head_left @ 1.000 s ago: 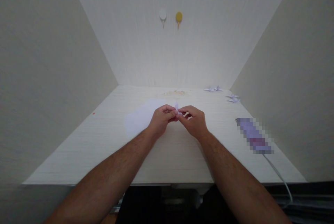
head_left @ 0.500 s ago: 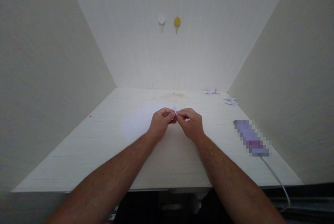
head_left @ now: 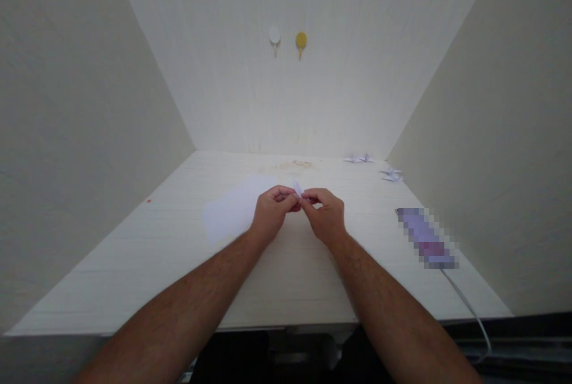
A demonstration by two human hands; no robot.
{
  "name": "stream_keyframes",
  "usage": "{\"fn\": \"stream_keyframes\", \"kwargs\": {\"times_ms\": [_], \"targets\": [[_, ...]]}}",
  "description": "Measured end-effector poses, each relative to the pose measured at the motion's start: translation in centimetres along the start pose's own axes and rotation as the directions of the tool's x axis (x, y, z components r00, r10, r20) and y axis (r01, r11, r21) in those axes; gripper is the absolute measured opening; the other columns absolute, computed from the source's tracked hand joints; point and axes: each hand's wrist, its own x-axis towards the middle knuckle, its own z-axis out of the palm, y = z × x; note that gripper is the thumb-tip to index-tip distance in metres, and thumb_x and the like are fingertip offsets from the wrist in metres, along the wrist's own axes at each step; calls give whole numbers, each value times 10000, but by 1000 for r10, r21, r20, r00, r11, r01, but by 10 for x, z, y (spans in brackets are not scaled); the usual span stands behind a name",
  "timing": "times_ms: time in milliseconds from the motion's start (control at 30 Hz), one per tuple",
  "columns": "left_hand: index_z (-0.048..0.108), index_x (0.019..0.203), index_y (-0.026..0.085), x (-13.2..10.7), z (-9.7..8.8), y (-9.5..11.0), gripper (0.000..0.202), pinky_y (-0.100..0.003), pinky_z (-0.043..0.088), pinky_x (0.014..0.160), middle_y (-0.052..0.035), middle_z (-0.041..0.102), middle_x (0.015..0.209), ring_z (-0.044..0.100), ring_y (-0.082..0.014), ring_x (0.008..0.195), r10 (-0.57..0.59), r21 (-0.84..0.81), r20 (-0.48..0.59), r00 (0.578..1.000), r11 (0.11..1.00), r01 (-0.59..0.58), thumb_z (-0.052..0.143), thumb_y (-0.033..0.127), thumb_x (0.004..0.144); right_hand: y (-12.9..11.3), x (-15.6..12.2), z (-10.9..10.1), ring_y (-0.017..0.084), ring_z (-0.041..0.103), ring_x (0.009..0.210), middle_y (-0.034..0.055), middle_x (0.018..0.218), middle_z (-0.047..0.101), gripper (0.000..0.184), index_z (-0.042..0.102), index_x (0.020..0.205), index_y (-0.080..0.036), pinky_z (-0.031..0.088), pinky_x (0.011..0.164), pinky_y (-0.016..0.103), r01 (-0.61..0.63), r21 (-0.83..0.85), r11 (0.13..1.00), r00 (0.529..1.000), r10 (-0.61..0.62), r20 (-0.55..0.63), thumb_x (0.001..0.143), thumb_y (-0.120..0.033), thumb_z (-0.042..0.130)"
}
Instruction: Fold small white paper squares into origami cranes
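Observation:
A small folded piece of pale lilac paper (head_left: 297,188) is pinched between both my hands above the middle of the white desk (head_left: 290,276). My left hand (head_left: 272,212) is closed on its left side, fingers curled. My right hand (head_left: 325,212) is closed on its right side, thumb and forefinger meeting at the paper. Most of the paper is hidden by my fingers. A flat pale sheet of paper (head_left: 232,212) lies on the desk just left of my left hand.
Several small folded paper figures (head_left: 357,159) (head_left: 391,175) sit at the desk's far right corner. A blurred-out oblong object (head_left: 426,237) with a white cable (head_left: 469,312) lies at the right. Two round hooks (head_left: 274,35) (head_left: 301,40) hang on the back wall. Walls close in on both sides.
My hands stay pinched on the folded paper with only slight finger shifts. The view has tilted a little, so everything sits slightly lower and further left.

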Motion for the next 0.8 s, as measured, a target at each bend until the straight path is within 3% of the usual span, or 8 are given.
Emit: {"fn": "stream_keyframes", "kwargs": {"times_ms": [567,800], "targets": [[641,738,140,0,-2,3,216,-269,508,629,-6,662,621,615,-122,596,74,93,34,997,993,-77,779,284,653,-2,3,-2,151,643,707,16,759,704,57,697,766,-203,530,666,279,8,62,998,998,-12,56,778,-185,644],[641,747,142,0,-3,4,195,-257,497,626,-7,667,637,614,-119,606,95,164,73,993,981,-106,754,285,678,-2,3,-2,151,655,685,31,771,711,73,705,781,-185,548,667,283,-101,114,988,994,95,63,759,-252,685]]}}
